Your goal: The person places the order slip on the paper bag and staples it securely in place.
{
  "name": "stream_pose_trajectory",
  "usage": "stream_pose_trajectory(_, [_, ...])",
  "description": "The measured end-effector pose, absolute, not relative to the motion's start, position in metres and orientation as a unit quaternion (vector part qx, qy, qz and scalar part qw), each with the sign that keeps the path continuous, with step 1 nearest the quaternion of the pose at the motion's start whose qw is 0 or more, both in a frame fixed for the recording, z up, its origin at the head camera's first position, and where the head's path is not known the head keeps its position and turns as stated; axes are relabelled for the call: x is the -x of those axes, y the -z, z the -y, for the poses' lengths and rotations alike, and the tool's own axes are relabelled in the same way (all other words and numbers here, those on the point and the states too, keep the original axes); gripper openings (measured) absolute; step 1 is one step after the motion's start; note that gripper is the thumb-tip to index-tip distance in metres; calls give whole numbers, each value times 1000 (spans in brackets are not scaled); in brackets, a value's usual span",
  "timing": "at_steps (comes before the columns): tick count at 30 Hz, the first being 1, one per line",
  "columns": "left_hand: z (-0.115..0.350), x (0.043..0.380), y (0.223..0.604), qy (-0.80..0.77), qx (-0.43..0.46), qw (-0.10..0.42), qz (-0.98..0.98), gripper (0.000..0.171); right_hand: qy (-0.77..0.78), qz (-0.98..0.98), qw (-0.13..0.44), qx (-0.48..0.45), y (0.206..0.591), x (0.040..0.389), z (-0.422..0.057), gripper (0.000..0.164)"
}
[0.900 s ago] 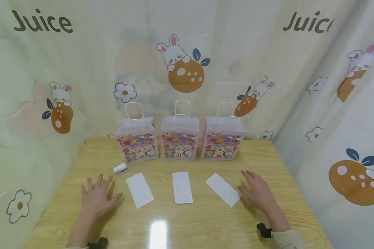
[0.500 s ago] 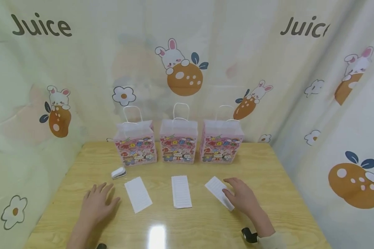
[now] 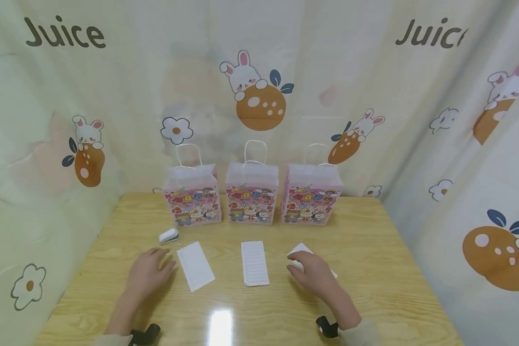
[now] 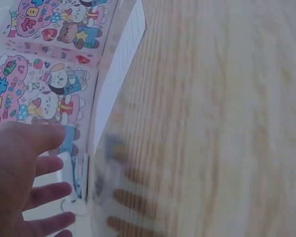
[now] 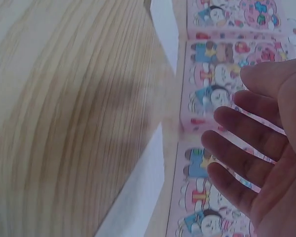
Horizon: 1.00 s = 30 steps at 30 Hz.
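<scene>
My left hand [image 3: 147, 274] hovers low over the table's left side with loosely bent fingers, holding nothing. Just beyond its fingertips lies a small white stapler [image 3: 169, 236], also seen past the fingers in the left wrist view. Right of that hand is a slip of white lined paper [image 3: 196, 266]. A second lined slip [image 3: 254, 264] lies in the middle. My right hand [image 3: 313, 274] is over a third paper slip [image 3: 302, 247] and hides most of it. In the right wrist view its fingers [image 5: 237, 153] are spread and relaxed, with nothing between them.
Three pink cartoon gift bags with white handles stand in a row at the back: left bag [image 3: 194, 206], middle bag [image 3: 252, 204] and right bag [image 3: 310, 206]. Behind the wooden table [image 3: 372, 298] hangs a printed curtain [image 3: 134, 86], which also runs along both sides.
My right hand has moved left from beside the right paper slip to over it. My left hand has shifted slightly right, its spread fingers now drawn closer together. Papers, stapler and bags stay put.
</scene>
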<state>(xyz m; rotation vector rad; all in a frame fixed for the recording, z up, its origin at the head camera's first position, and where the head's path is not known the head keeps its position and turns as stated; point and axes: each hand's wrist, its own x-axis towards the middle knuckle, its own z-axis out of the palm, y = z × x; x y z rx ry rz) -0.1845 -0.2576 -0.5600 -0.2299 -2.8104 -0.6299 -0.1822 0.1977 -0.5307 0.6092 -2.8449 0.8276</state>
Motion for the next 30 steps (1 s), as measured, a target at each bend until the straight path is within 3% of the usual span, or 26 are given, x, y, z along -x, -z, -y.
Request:
stream_pose_trajectory(16, [232,200,565,259,69,99,958,29,-299,913,16,-277,526,203,-128,22])
stream_pose_trajectory(21, [231,207,562,267,58,104,956,31,-300,907,18,-296,526,218,-100,19])
stream_pose_trajectory(30, [224,209,572,243,35,74,967,43,-306,905,-37,-295,538,224,-70,22])
